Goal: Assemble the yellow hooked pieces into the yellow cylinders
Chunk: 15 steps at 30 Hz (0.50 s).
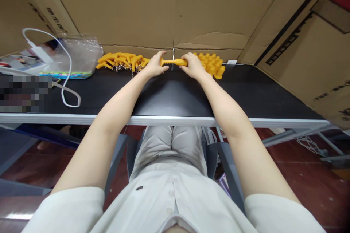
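Above the black tabletop, a yellow piece (177, 62) spans level between both hands, with a thin ribbed shaft on the left and a thicker, grooved end on the right. My left hand (155, 65) is closed around its left end, which the fingers partly hide. Its thicker end is gripped by my right hand (193, 64). Left of my left hand lies a pile of yellow bent pieces (124, 58) with small metal chains. Beside my right hand, several yellow cap-like cylinders (212, 63) stand upright in a cluster.
Cardboard panels (177, 11) wall the back and right. At left lie a clear plastic bag (82, 51), a white cable (71, 69) and a white adapter (42, 54). A small white tag (232, 62) sits behind the cylinders. A metal edge (172, 120) runs along the table's front.
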### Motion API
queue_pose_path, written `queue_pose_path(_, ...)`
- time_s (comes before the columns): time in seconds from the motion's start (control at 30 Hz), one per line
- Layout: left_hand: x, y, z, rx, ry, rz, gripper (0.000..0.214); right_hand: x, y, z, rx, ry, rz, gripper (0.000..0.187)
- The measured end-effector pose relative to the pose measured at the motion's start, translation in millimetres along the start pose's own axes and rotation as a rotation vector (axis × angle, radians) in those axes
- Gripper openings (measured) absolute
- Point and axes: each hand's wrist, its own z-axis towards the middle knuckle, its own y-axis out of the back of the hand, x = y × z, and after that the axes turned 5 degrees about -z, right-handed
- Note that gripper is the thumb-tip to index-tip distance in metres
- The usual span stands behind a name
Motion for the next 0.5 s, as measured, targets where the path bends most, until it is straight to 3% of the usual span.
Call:
queue_pose_path(0.1, -1, 4.7, -1, 0.022, -0.072, 0.26, 0.067, -8, -8, 6, -0.031, 0.049, 0.032, 0.041)
queue_pose_path(0.2, -11, 10.4, -8, 0.031, -0.059, 0.428, 0.062, -12, -13, 9, -0.033, 0.08, 0.055, 0.038)
queue_pose_path(0.37, -37, 19.4, -22, 0.036, 0.072, 0.572, 0.061, -14, -12, 10, -0.053, 0.075, 0.098, 0.047)
queue_pose_path(0.5, -39, 22.7, -24, 0.036, 0.087, 0.581, 0.061, -18, -9, 9, -0.03, 0.051, 0.214, 0.058)
